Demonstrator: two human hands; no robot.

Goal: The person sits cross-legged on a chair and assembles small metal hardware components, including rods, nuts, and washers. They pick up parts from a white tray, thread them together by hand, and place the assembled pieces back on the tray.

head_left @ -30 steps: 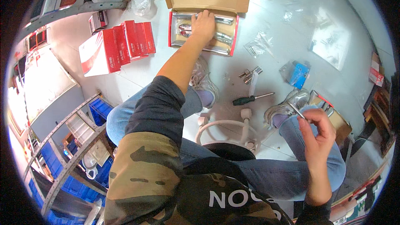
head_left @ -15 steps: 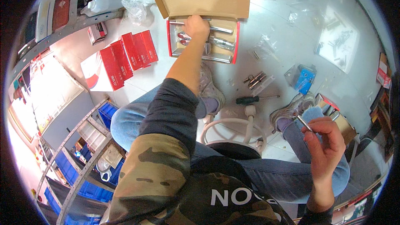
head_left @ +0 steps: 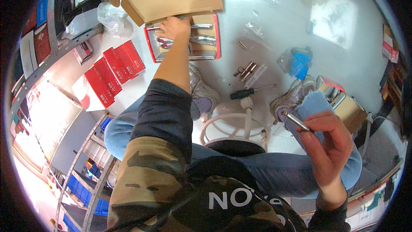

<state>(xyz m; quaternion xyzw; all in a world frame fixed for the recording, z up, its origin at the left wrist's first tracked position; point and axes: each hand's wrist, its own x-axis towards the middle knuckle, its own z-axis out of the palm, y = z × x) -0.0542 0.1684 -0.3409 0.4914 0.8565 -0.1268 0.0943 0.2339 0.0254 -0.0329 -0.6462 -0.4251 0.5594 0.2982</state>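
My left hand (head_left: 175, 28) reaches down into an open cardboard box with red sides (head_left: 217, 38), its fingers curled over contents near the back wall. Its palm side is hidden, so what it grips cannot be made out. Around it in the box lie chrome bars (head_left: 201, 26), a clear-wrapped metal tool (head_left: 203, 40) and a red-and-silver tool partly under the wrist. At the right, above my knee, my right hand (head_left: 331, 144) pinches a slim shiny metal tube (head_left: 297, 121) between thumb and fingers. One end of the tube points up and left, showing a round opening.
On the floor ahead lie a black-handled screwdriver (head_left: 243, 94), metal sockets (head_left: 247, 71), a blue package (head_left: 301, 63) and a plastic bag of small parts (head_left: 330, 17). Red boxes (head_left: 103, 81) lie left. A white-legged stool (head_left: 247, 120) stands between my legs; an open carton (head_left: 349, 111) sits right.
The view has shifted, moving the box left in the picture. My left hand stays inside the box. My right hand still holds the metal tube, now showing more of its length.
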